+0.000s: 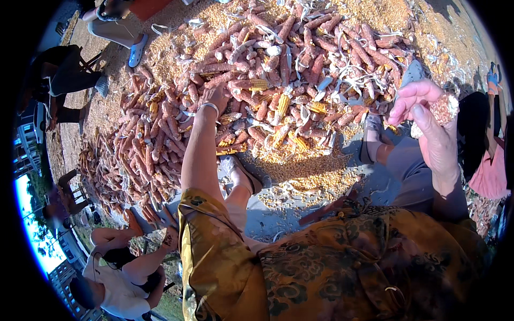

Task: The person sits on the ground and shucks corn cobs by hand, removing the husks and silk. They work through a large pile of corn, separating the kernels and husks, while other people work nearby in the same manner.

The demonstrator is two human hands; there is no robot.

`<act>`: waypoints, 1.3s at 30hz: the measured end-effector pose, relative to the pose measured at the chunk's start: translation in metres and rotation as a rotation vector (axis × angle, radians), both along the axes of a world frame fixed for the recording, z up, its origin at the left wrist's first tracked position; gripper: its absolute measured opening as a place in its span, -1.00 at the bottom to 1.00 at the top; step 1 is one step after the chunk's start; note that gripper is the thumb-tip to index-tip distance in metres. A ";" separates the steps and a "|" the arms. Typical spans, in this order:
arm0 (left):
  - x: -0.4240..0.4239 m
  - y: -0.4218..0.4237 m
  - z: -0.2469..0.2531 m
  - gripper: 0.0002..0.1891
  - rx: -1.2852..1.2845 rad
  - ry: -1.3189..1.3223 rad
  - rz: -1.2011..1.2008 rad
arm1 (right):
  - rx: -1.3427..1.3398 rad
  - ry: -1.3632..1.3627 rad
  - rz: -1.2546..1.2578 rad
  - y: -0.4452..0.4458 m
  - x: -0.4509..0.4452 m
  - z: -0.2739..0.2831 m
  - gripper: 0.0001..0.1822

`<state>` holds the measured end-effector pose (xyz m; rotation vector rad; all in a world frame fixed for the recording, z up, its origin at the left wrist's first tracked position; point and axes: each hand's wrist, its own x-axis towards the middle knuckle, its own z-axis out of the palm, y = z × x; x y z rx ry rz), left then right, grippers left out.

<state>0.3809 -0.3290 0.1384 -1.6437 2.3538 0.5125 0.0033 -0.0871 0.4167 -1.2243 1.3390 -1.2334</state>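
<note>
My left hand (215,96) reaches down onto the pile of corn cobs (154,132), its fingertips over reddish cobs; whether it grips one cannot be told. A bracelet circles that wrist. Raised at the right, my right hand (429,116) has a reddish bare corncob (443,108) between its palm and fingers, seen partly end-on. Between the hands lie cobs that still bear yellow kernels, among them one standing out near the middle (282,107). Loose yellow kernels (305,168) are spread on the ground between my feet.
Shelled cobs and pale husks heap up in front of me, with more kernels (373,12) spread beyond. A dark reddish strip (325,208) lies near my lap. Other people sit at the left, one in a white shirt (120,295); another person in pink (490,172) is at the right.
</note>
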 end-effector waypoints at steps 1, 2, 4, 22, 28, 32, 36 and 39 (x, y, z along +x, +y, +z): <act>0.005 0.000 -0.024 -0.62 0.030 0.011 0.082 | 0.022 0.024 -0.001 0.000 -0.002 0.000 -0.65; 0.001 0.007 -0.039 -0.67 0.117 -0.068 0.135 | 0.041 0.025 -0.011 0.000 -0.007 -0.002 -0.63; 0.033 0.033 -0.088 -0.65 0.232 -0.309 0.178 | 0.097 0.062 0.010 -0.001 -0.013 -0.003 -0.58; 0.066 0.156 -0.077 -0.63 0.859 0.351 0.561 | 0.011 -0.064 0.015 0.002 -0.002 -0.004 -0.73; -0.045 0.117 0.106 -0.59 1.120 1.359 0.698 | 0.127 -0.260 -0.062 -0.015 0.000 -0.014 -0.60; -0.092 0.150 0.209 -0.44 1.128 1.616 0.492 | 0.158 -0.571 -0.095 -0.033 0.018 -0.032 -0.58; -0.117 0.193 0.254 -0.51 0.831 1.533 0.424 | 0.090 -0.684 0.017 -0.027 0.034 -0.009 -0.62; -0.118 0.214 0.249 -0.72 0.657 1.459 0.436 | 0.144 -0.899 -0.040 -0.029 0.068 0.003 -0.64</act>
